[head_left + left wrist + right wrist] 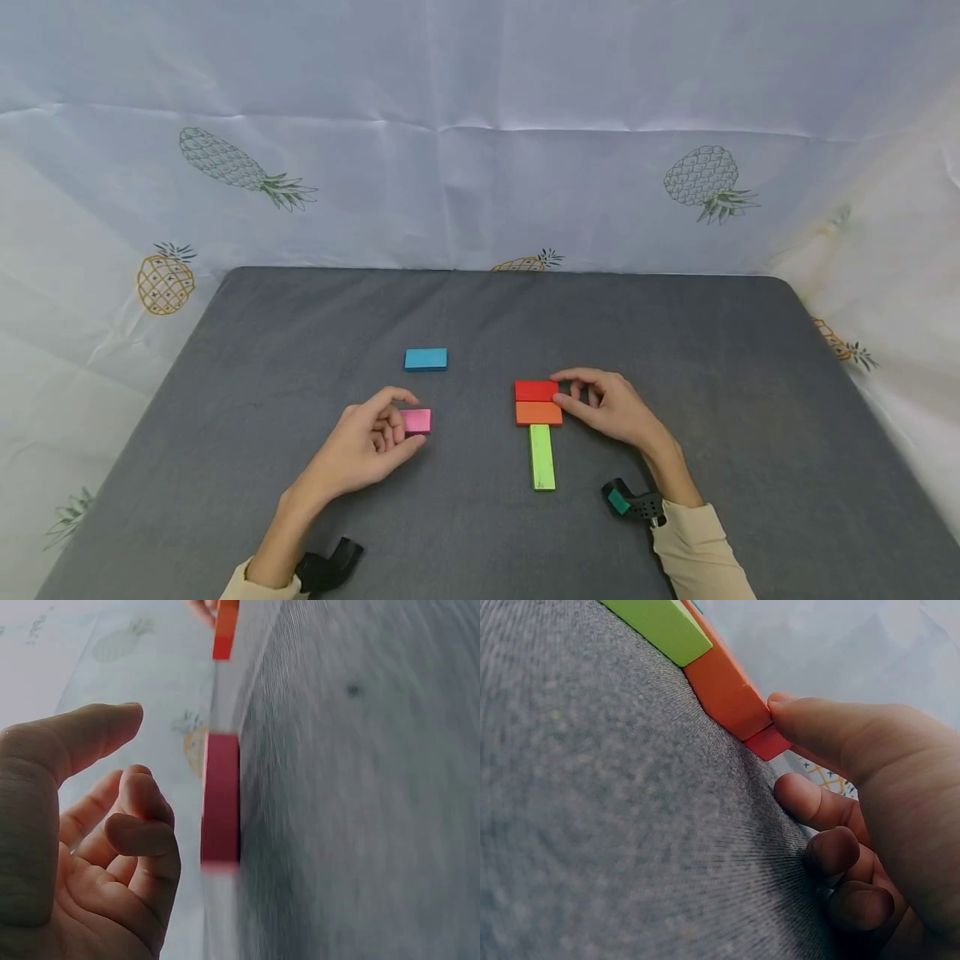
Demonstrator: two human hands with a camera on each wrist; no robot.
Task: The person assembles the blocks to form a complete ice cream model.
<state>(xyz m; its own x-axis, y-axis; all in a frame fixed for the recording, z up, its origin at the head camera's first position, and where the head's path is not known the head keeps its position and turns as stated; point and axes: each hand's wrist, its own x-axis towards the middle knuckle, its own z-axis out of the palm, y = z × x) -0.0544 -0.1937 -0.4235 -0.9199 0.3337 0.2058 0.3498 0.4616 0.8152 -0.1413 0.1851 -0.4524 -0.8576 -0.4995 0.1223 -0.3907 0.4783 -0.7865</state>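
Grey, felt-like cloth covered the table (300, 350), whose rounded far corners met a pale backdrop sheet (480, 125) printed with pineapples.

On it the right hand (611, 408) rested at the right ends of two flat rectangular blocks: its thumb pressed the end of the orange block (538, 413) and a curled forefinger touched the red block (536, 391) just behind it. In the right wrist view the thumb tip lay against the orange block's corner while the other fingers curled loosely on the cloth; whether they truly pinched the blocks could not be told. The red and orange blocks lay long side to long side, touching. A green block (542, 457), longer and narrower, ran from the orange one's near edge toward the person, making a T shape.

The left hand (371, 442) lay with fingers loosely curled around the left end of a pink block (416, 421); the left wrist view showed a gap between fingertips and block, so it held nothing. A blue block (426, 359) lay alone, just beyond the pink one.

Five smooth, painted blocks in all, one of each colour. Bare cloth stretched wide on every side to the table's edges.
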